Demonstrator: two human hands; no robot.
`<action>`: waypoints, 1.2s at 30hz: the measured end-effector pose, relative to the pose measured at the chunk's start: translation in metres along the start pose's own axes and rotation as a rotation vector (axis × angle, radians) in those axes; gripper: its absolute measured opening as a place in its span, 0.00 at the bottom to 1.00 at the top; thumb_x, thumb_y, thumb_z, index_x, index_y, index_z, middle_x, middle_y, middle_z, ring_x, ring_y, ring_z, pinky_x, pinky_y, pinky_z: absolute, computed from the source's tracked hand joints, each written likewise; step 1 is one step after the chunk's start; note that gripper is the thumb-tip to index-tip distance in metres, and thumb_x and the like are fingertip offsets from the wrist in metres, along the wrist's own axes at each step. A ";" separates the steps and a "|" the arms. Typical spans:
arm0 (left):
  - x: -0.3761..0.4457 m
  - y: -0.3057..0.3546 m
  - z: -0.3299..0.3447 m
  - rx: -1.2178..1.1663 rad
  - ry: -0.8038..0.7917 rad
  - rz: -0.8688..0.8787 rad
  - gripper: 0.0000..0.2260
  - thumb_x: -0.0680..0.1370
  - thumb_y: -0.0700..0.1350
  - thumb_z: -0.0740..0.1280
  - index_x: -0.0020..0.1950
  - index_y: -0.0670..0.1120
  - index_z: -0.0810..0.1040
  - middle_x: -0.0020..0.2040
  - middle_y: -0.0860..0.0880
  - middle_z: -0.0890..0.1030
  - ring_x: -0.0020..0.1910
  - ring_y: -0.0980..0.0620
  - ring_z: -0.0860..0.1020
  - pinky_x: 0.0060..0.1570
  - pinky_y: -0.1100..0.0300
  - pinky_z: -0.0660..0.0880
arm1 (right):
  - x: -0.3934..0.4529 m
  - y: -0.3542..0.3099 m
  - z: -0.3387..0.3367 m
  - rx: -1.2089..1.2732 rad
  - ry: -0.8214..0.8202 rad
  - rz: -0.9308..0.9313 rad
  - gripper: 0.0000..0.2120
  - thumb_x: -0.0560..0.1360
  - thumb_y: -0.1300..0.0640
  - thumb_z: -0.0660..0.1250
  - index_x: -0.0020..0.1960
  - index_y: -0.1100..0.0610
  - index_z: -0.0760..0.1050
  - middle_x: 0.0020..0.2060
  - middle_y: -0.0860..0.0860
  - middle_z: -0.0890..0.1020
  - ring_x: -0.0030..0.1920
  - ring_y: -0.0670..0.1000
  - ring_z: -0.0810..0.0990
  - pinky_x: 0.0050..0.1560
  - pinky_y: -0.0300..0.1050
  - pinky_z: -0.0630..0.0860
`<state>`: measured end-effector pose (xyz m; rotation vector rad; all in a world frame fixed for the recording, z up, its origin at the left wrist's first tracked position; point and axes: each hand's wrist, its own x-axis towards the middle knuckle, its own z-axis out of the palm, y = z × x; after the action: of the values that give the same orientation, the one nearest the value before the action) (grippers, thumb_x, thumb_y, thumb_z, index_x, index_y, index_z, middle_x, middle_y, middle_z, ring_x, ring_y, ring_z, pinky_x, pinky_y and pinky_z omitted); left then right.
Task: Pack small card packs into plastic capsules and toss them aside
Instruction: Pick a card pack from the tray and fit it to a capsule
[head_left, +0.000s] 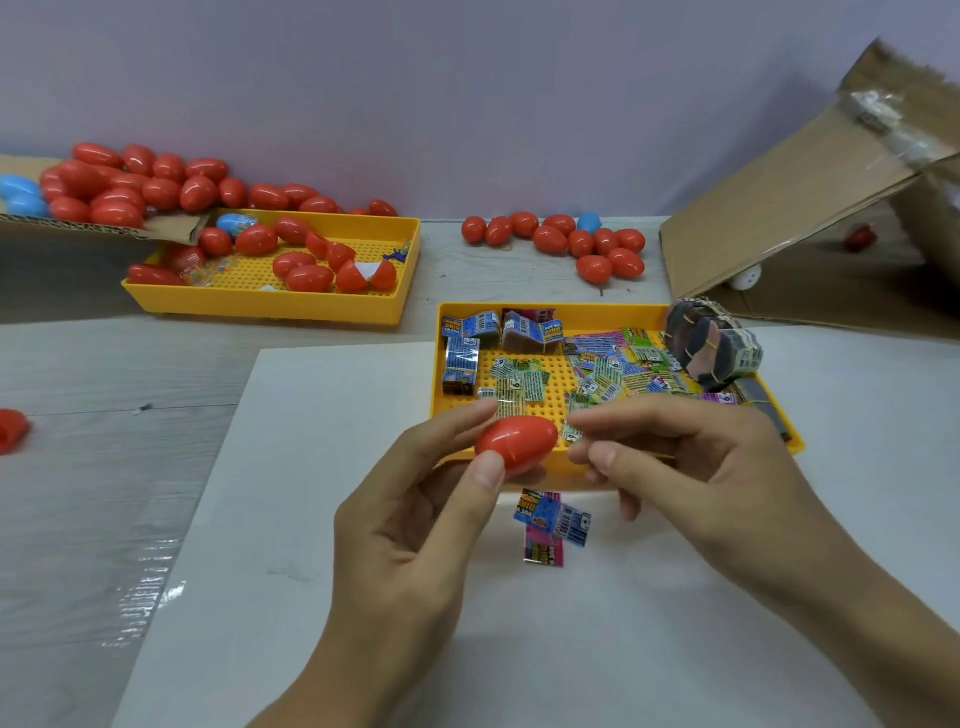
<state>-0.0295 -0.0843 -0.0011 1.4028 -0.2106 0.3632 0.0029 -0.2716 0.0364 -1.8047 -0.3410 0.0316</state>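
My left hand (415, 519) pinches a closed red capsule (517, 441) between thumb and fingers, above the near edge of the yellow tray (613, 465). My right hand (691, 467) hovers just right of the capsule with its fingers loosely curled and holds nothing that I can see. Loose small card packs (597, 374) and banded bundles (714, 345) fill that tray. Two card packs (550, 525) lie on the white board (270, 545) under my hands.
A second yellow tray (270, 304) at the back left holds red capsules and open halves. More capsules heap on a cardboard flap (119, 182). A cluster of closed capsules (571, 241) lies at the back centre. A cardboard box (810, 208) stands at right. One red piece (13, 431) lies far left.
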 end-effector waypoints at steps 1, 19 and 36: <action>0.001 0.000 0.000 -0.012 0.000 -0.014 0.14 0.76 0.48 0.67 0.60 0.55 0.82 0.54 0.50 0.85 0.50 0.44 0.85 0.52 0.59 0.80 | 0.000 0.001 -0.003 -0.136 -0.030 -0.015 0.10 0.73 0.63 0.72 0.48 0.50 0.85 0.38 0.44 0.85 0.36 0.44 0.82 0.34 0.34 0.76; 0.003 -0.003 -0.003 -0.014 0.047 -0.009 0.13 0.70 0.45 0.74 0.53 0.52 0.78 0.56 0.46 0.83 0.47 0.40 0.85 0.34 0.54 0.82 | -0.005 0.006 -0.002 -0.581 -0.157 -0.044 0.04 0.72 0.48 0.74 0.42 0.48 0.86 0.23 0.45 0.72 0.27 0.44 0.70 0.29 0.34 0.62; 0.003 0.000 0.003 0.296 -0.116 -0.027 0.10 0.74 0.57 0.69 0.40 0.52 0.81 0.36 0.53 0.77 0.32 0.56 0.74 0.33 0.67 0.68 | -0.007 -0.007 0.005 -0.110 -0.037 -0.025 0.06 0.67 0.49 0.74 0.43 0.47 0.87 0.20 0.46 0.69 0.24 0.41 0.65 0.27 0.30 0.62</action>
<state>-0.0269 -0.0866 0.0002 1.7189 -0.2394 0.2994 -0.0061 -0.2673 0.0408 -1.9104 -0.3985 0.0296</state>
